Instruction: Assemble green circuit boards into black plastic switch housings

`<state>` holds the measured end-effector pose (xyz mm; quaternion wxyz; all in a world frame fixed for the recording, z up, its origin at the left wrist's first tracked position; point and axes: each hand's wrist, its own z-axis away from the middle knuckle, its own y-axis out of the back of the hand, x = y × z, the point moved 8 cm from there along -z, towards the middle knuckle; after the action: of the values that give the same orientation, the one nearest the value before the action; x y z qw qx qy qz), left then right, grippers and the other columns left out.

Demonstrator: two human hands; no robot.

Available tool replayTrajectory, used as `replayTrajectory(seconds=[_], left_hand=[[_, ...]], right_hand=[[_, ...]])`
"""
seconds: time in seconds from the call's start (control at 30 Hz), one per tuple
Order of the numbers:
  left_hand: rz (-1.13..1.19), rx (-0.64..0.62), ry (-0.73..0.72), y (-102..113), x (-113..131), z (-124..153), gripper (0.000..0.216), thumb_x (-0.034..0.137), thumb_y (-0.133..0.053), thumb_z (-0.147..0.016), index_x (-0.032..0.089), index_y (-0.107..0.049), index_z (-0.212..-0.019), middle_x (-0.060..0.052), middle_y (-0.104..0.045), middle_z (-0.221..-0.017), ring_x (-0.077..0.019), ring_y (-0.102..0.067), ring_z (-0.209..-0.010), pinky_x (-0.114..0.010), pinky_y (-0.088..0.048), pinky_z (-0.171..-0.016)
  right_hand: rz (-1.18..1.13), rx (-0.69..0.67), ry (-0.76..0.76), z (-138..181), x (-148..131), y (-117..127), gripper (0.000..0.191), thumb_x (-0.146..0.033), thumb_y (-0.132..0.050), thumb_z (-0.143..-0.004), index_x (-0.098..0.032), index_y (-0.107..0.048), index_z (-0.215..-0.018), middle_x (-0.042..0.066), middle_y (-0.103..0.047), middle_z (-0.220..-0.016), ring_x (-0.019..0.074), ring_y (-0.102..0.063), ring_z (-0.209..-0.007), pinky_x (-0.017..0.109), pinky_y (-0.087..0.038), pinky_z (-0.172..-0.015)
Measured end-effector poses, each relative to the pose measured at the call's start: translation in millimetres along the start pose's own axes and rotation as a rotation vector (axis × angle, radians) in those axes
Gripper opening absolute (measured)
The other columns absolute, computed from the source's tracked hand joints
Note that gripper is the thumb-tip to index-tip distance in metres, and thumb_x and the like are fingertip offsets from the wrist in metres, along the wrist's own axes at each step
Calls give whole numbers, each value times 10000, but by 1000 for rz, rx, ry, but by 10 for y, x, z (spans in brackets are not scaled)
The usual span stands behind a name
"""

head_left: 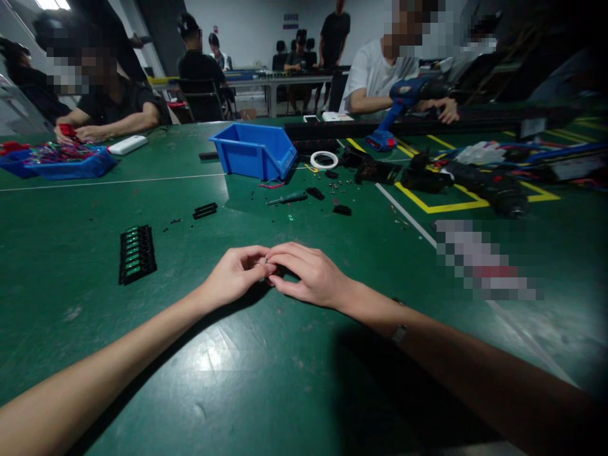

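Note:
My left hand and my right hand meet over the middle of the green table, fingertips pressed together. Something small and dark shows between the fingers, too hidden to name. Both hands are closed around it. To the left of them lies a black holder with a row of green circuit boards. Beyond my left hand is a pair of black plastic strips. A screwdriver with a green handle lies farther off, near small black parts and scattered screws.
A blue bin stands beyond the screwdriver, beside a white ring. At the right are a blue cordless drill, a black power tool and cables. Co-workers sit across the table; one handles wires over a blue tray.

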<state>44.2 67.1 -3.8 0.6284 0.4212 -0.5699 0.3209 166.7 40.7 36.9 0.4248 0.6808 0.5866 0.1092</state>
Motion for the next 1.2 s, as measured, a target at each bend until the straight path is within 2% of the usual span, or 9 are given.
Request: replayTrajectory(seconds=[0.4, 0.6, 0.7, 0.87, 1.03, 1.2], left_hand=[[-34, -15, -34, -7, 11, 8, 293, 354, -691, -892, 125, -696, -1075, -28, -688, -863, -131, -600, -742, -232, -466, -698], [-39, -8, -46, -24, 43, 22, 276, 341, -675, -909, 118, -685, -1072, -33, -688, -889, -126, -606, -765, -229, -469, -712], [-29, -8, -57, -34, 32, 31, 331, 343, -679, -911, 126, -658, -1159, -31, -678, -881, -131, -616, -770, -239, -480, -724], [-50, 0, -93, -65, 21, 83, 483, 342, -665, -931, 169, -523, -1359, -30, -669, -895, -150, -641, -803, -271, -502, -753], [-269, 27, -206, -101, 131, 165, 554, 304, -654, -938, 211, -447, -1444, -47, -693, -1000, -169, -658, -897, -284, -498, -826], [-344, 19, -245, -131, 180, 187, 564, 301, -630, -948, 222, -422, -1466, -56, -718, -1039, -188, -683, -928, -282, -505, -832]], right_hand=[[-10, -13, -1, -6, 11, -7, 153, -184, -596, -937, -199, -611, -1088, 104, -683, -1137, 233, -647, -1058, 385, -553, -908], [-85, -8, -16, -11, 12, 31, 197, -213, -623, -933, -199, -613, -1128, 107, -673, -1143, 232, -637, -1063, 389, -541, -925], [-173, 43, -86, -3, 60, 79, 226, -220, -642, -927, -204, -609, -1150, 101, -660, -1143, 223, -633, -1055, 382, -541, -919], [-249, 135, -302, 46, 271, 120, 70, -245, -601, -967, -201, -627, -1014, 66, -653, -1023, 179, -631, -894, 318, -532, -769], [-295, 25, -331, 45, 282, 25, 120, -289, -620, -965, -197, -630, -1041, 16, -668, -885, 142, -620, -759, 273, -509, -696], [-316, -36, -339, 38, 259, -2, 96, -270, -654, -930, -192, -632, -982, 3, -656, -834, 133, -604, -726, 261, -490, -675]])
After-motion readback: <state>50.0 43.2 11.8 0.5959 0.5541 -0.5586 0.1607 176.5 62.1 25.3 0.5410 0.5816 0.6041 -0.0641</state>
